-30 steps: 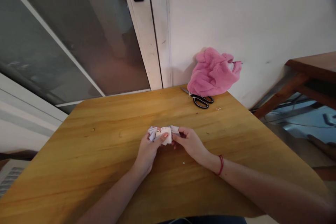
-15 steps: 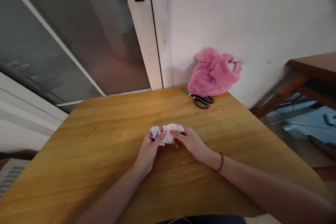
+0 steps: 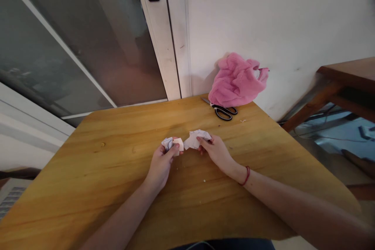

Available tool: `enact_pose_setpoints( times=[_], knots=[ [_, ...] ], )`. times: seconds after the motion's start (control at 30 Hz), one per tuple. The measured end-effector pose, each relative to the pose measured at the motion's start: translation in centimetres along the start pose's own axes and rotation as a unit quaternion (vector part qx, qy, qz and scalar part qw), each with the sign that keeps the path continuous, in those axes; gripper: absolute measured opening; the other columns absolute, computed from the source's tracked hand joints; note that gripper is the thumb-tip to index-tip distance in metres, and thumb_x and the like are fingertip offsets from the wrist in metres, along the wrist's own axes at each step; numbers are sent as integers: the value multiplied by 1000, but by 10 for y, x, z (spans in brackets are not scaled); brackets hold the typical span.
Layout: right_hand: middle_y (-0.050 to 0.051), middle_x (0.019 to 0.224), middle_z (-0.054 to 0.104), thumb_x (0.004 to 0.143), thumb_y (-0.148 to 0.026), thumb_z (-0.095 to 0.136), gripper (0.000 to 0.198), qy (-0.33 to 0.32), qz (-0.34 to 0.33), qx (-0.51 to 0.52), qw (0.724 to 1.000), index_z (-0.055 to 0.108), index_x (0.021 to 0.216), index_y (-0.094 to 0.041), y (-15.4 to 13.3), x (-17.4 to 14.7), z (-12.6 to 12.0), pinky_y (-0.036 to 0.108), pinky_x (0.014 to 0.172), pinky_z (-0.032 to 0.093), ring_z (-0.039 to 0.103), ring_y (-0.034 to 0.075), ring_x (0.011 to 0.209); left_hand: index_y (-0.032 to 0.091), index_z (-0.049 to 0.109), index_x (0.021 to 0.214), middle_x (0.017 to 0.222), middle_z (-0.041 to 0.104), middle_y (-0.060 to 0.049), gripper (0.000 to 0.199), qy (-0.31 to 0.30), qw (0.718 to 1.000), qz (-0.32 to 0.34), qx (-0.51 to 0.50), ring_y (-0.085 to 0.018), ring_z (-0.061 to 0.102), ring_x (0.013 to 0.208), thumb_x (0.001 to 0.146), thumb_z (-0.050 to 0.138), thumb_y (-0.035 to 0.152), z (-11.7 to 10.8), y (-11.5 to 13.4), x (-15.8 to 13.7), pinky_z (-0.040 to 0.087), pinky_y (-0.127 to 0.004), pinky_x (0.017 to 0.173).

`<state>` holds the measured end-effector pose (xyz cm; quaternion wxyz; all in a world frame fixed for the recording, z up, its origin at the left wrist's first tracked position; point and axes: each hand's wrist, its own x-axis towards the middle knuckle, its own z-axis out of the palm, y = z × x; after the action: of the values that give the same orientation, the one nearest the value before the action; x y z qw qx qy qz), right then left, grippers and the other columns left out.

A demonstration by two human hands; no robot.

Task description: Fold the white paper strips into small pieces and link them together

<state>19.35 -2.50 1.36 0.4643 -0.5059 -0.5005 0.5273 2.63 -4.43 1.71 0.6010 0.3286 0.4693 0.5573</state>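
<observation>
My left hand [image 3: 161, 164] is closed, pinching a small wad of crumpled paper pieces [image 3: 178, 146] between thumb and fingers. Blue lines or marks show on part of that wad. To its right, my right hand [image 3: 218, 154] pinches another crumpled white paper piece [image 3: 193, 139] by its right end. The two bunches are close together, with a narrow gap between them at most. Both hands are held just over the middle of the wooden table [image 3: 117, 187]. The undersides of the papers and some fingertips are hidden.
Black-handled scissors [image 3: 224, 112] lie at the table's back edge, partly under a pink fluffy cloth [image 3: 236, 82] leaning on the wall. Tiny scraps [image 3: 204, 181] dot the tabletop. A glazed door [image 3: 117, 39] stands behind; another wooden table [image 3: 348, 72] is at the right.
Half a second ago both hands met on one bunch of paper. Now the paper is in two parts, my left hand shifted left and my right hand slightly right and away.
</observation>
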Motion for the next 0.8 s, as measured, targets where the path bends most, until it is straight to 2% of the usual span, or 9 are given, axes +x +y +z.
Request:
enact_pose_setpoints(
  times=[0.1, 0.2, 0.3, 0.53, 0.63, 0.8],
  knots=[
    [-1, 56, 54, 78, -38, 55, 23, -62, -9, -2, 998, 55, 74, -15, 0, -4, 4, 23, 48, 40, 48, 11, 48, 17, 61, 91, 78, 64, 1, 29, -26, 996, 26, 80, -8, 57, 64, 65, 71, 26, 1, 2, -2, 46, -20, 64],
    [0, 63, 55, 77, -41, 55, 26, -121, 4, 46, 992, 57, 82, -16, 1, -9, 10, 22, 47, 42, 49, 11, 52, 19, 58, 90, 81, 63, 1, 28, -42, 986, 61, 147, -9, 57, 65, 66, 70, 27, 2, 1, -3, 47, -20, 60],
    [2, 72, 58, 77, -43, 55, 29, -146, -1, 79, 986, 57, 87, -17, 0, -12, 13, 21, 50, 44, 51, 11, 58, 20, 54, 89, 78, 61, 2, 26, -50, 980, 75, 175, -9, 56, 64, 68, 68, 28, 1, -1, -2, 48, -20, 58],
    [0, 67, 57, 80, -49, 52, 34, -168, -9, 71, 983, 55, 85, -15, -4, -13, 13, 22, 52, 44, 52, 10, 55, 19, 51, 85, 73, 59, 2, 27, -39, 988, 41, 140, -10, 55, 63, 67, 69, 29, 4, -2, -3, 48, -21, 56],
    [1, 70, 58, 80, -45, 54, 31, -167, -23, 51, 984, 55, 90, -16, -3, -15, 12, 22, 53, 44, 53, 11, 58, 18, 52, 84, 73, 61, 1, 28, -41, 990, 34, 128, -11, 56, 63, 66, 70, 30, 6, -1, -5, 48, -22, 55],
    [-1, 60, 55, 79, -38, 55, 22, -118, 1, 7, 993, 55, 84, -16, -2, -15, 12, 21, 46, 40, 49, 10, 49, 18, 54, 85, 74, 63, 1, 26, -63, 992, 16, 111, -11, 58, 62, 67, 70, 29, 5, 3, -5, 48, -22, 60]
  ],
)
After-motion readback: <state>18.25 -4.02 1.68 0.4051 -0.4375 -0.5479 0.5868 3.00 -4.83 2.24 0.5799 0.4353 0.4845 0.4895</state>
